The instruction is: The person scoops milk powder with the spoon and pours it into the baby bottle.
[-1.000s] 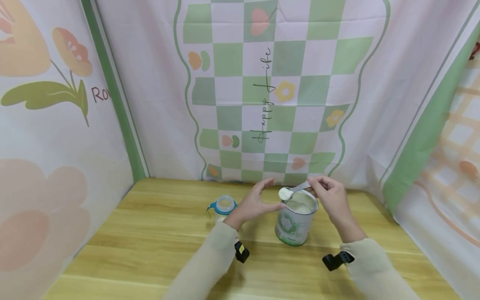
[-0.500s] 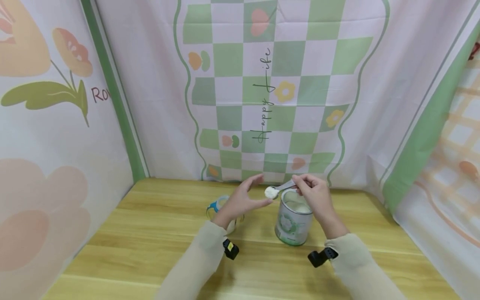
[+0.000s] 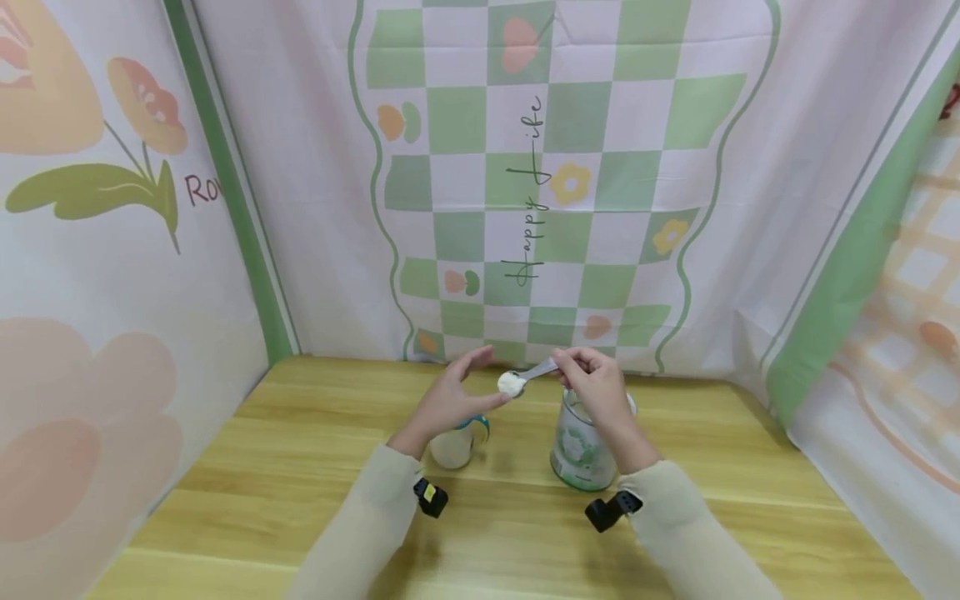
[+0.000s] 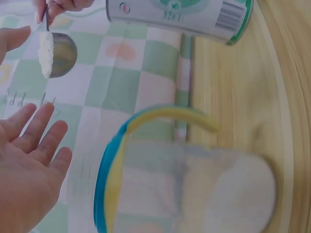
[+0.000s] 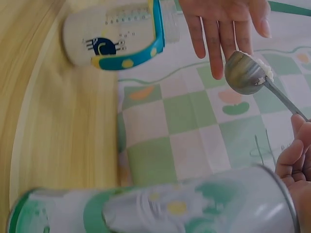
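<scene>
My right hand (image 3: 596, 396) pinches the handle of a metal measuring spoon (image 5: 244, 75), held left of the can's mouth. White powder (image 3: 512, 383) heaps in its bowl. My left hand (image 3: 442, 404) has its fingers spread and its thumb apart, close by the spoon's bowl, holding nothing. Under the left hand stands a baby bottle (image 3: 452, 450) with a blue collar and handles; its top is hidden by the hand in the head view. A white and green powder can (image 3: 579, 450) stands uncovered on the right, partly behind the right hand.
Both containers stand on a wood-grain table (image 3: 300, 500). A checked green and white curtain (image 3: 517, 250) hangs behind its back edge, with more printed cloth at both sides. Black wrist cameras (image 3: 431, 497) sit below the hands.
Both hands have moved left, the right one carrying the heaped spoon from above the can toward the bottle. The left hand stays spread beside the spoon. Can and bottle stay in place.
</scene>
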Demonstrator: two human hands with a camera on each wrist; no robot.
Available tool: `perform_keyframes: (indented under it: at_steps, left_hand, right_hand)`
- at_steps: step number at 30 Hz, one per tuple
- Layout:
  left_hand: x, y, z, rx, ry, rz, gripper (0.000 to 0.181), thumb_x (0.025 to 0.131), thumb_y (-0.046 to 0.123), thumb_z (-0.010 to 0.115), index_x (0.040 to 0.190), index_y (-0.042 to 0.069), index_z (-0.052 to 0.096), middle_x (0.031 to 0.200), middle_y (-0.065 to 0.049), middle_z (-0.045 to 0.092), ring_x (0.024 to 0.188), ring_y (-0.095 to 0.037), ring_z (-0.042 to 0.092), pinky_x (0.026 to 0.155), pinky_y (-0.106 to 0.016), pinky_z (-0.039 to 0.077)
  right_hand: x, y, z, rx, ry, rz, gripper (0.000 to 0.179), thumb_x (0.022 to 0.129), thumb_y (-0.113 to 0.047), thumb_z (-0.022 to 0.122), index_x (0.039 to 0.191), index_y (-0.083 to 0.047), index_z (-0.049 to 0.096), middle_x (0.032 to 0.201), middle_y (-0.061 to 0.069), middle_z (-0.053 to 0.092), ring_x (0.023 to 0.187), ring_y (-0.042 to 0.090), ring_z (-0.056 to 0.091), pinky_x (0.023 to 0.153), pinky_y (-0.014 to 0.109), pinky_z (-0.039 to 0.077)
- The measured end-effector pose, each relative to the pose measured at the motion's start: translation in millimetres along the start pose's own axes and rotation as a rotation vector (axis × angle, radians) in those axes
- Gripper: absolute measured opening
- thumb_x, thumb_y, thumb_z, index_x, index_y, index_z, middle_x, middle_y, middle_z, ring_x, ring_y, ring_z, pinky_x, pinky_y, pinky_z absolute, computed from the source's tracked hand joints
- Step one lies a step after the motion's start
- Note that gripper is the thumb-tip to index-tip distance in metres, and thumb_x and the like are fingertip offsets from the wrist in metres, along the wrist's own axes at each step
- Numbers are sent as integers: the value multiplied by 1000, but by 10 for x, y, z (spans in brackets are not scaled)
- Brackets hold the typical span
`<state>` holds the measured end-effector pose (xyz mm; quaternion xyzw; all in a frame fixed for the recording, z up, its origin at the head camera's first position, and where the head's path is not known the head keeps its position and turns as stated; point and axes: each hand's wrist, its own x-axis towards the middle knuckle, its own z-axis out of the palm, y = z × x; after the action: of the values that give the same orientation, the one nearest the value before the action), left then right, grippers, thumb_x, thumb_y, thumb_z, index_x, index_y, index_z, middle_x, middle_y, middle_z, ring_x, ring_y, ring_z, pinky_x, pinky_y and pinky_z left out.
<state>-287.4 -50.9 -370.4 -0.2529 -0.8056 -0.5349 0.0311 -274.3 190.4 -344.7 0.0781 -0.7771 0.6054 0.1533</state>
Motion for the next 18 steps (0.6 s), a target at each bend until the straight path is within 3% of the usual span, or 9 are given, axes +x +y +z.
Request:
perform_keyframes:
  at_steps: [8, 13, 18]
  left_hand:
    - [-131, -96, -182, -9, 21, -71, 83, 84, 44, 81, 153, 22, 41, 149, 2, 49, 140, -22, 38, 114, -51, 29]
    - [-206, -185, -263, -15, 39, -108, 82, 83, 46, 81, 152, 24, 42, 149, 2, 48, 141, -23, 37, 114, -53, 28]
    - [-269, -286, -310, -24, 34, -113, 82, 85, 45, 80, 152, 22, 42, 151, -2, 46, 142, -28, 36, 113, -57, 28]
  right_hand:
    - [10, -24, 190, 50, -41, -28, 30, 100, -23, 66, 99, 7, 69, 85, 13, 70, 74, 20, 63, 68, 23, 53]
    - [-85, -248, 277, 22, -79, -15, 29, 101, -19, 64, 101, 9, 69, 80, 3, 68, 78, 24, 64, 71, 25, 54]
    - [-151, -393, 371, 17, -91, -7, 27, 101, -17, 63, 100, 9, 70, 77, -1, 67, 74, 19, 65, 71, 31, 56]
